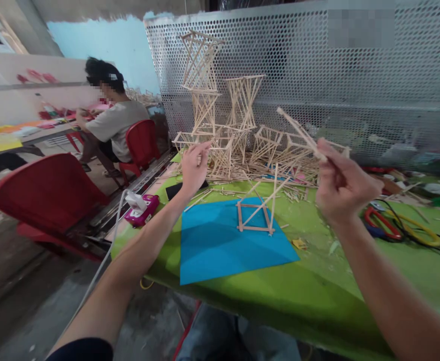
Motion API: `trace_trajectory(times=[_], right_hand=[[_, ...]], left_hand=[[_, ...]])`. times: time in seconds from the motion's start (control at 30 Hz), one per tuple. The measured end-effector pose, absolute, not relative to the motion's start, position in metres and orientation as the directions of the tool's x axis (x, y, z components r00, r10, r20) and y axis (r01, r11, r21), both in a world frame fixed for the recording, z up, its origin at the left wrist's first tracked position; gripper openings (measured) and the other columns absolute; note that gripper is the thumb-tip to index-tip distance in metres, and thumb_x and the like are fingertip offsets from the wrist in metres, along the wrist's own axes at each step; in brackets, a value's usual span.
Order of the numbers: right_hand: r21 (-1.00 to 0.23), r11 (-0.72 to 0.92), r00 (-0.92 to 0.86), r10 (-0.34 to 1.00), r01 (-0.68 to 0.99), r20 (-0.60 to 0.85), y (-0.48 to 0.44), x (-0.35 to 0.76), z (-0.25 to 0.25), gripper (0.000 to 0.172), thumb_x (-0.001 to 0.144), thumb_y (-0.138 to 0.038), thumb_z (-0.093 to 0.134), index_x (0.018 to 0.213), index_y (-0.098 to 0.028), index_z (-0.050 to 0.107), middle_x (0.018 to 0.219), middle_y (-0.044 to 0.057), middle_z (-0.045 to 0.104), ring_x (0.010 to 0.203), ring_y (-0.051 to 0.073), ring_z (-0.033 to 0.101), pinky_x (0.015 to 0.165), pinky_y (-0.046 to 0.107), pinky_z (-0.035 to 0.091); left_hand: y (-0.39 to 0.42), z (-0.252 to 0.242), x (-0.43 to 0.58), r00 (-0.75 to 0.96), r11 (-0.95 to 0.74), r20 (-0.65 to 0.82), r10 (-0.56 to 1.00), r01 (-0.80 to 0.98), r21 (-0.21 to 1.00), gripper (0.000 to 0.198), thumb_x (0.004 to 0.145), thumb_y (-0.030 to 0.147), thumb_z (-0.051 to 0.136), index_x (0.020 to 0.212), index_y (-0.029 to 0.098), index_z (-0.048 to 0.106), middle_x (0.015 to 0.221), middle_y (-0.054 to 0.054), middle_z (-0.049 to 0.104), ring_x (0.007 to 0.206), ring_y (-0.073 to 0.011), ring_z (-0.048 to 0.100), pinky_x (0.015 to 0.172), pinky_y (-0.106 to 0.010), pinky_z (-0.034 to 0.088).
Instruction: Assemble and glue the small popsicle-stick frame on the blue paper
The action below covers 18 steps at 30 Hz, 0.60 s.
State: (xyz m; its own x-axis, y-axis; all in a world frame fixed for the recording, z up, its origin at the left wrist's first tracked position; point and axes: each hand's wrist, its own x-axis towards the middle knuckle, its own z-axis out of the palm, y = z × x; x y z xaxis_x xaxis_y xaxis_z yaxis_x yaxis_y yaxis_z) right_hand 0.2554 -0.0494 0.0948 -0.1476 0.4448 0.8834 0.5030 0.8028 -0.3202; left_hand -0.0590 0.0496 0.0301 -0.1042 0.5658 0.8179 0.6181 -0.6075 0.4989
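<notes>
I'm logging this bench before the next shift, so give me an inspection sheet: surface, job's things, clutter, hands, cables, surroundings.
Surface: table with green cover; blue sheet lies on it.
Job's things: stick frame lies on the blue sheet; wooden stick is pinched in the right hand; stacked stick towers stand at the back.
Clutter: loose sticks scattered below the towers; pink device at the table's left edge.
Hands: left hand raised, thumb and fingers close, holding nothing I can make out; right hand shut on the stick.
Cables: red and yellow coils at right; white cord runs off the pink device.
Surroundings: perforated metal screen behind; red chair; seated person at another table.
</notes>
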Motion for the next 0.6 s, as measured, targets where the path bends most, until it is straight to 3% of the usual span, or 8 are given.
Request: trace_trajectory(times=[0.07,0.13,0.3,0.47,0.6], right_hand=[[-0.239,0.777,-0.196,0.42,0.582,0.886,-0.05,0.258,0.088,0.042,0.1,-0.031,0.069,0.142,-0.027,0.071,0.132,0.008,0.078,0.127,0.03,0.073,0.107,0.047,0.065],[-0.158,0.744,-0.244,0.401,0.65,0.883,-0.051,0.263,0.079,0.044,0.099,-0.027,0.07,0.143,-0.027,0.07,0.136,0.007,0.077,0.13,0.03,0.071,0.11,0.047,0.063],[0.052,0.728,-0.378,0.293,0.684,0.878,-0.055,0.273,0.053,0.054,0.099,-0.009,0.063,0.149,-0.029,0.065,0.145,0.003,0.07,0.132,0.027,0.069,0.118,0.045,0.058],[0.011,0.765,-0.397,0.323,0.644,0.859,-0.056,0.268,0.043,0.059,0.098,-0.007,0.064,0.151,-0.032,0.064,0.146,0.0,0.069,0.133,0.028,0.069,0.121,0.049,0.056],[-0.012,0.751,-0.381,0.35,0.661,0.856,-0.055,0.266,0.042,0.055,0.098,-0.007,0.063,0.149,-0.03,0.066,0.145,0.001,0.07,0.134,0.028,0.068,0.121,0.05,0.056]], left_hand=[[0.049,0.027,-0.06,-0.02,-0.494,0.789,0.614,0.77,0.404,0.038,0.106,0.037,0.053,0.142,0.028,0.065,0.148,-0.009,0.064,0.136,-0.0319,0.057,0.116,-0.054,0.043],[0.044,0.025,-0.056,0.041,-0.432,0.748,0.663,0.836,0.337,0.04,0.104,0.031,0.055,0.143,0.027,0.063,0.154,-0.009,0.06,0.14,-0.0338,0.053,0.115,-0.055,0.042],[0.022,0.028,-0.036,0.21,-0.591,0.784,0.584,0.772,0.234,0.035,0.107,0.038,0.053,0.138,0.026,0.064,0.145,-0.008,0.067,0.135,-0.027,0.059,0.115,-0.045,0.042],[0.011,0.027,-0.023,0.248,-0.74,0.896,0.368,0.662,0.121,0.028,0.104,0.034,0.061,0.129,0.027,0.068,0.125,-0.006,0.077,0.118,-0.0246,0.068,0.108,-0.043,0.043],[0.019,0.021,-0.027,0.28,-0.712,0.843,0.459,0.684,0.161,0.028,0.104,0.019,0.051,0.112,0.027,0.076,0.116,-0.003,0.079,0.113,-0.0237,0.07,0.105,-0.043,0.044]])
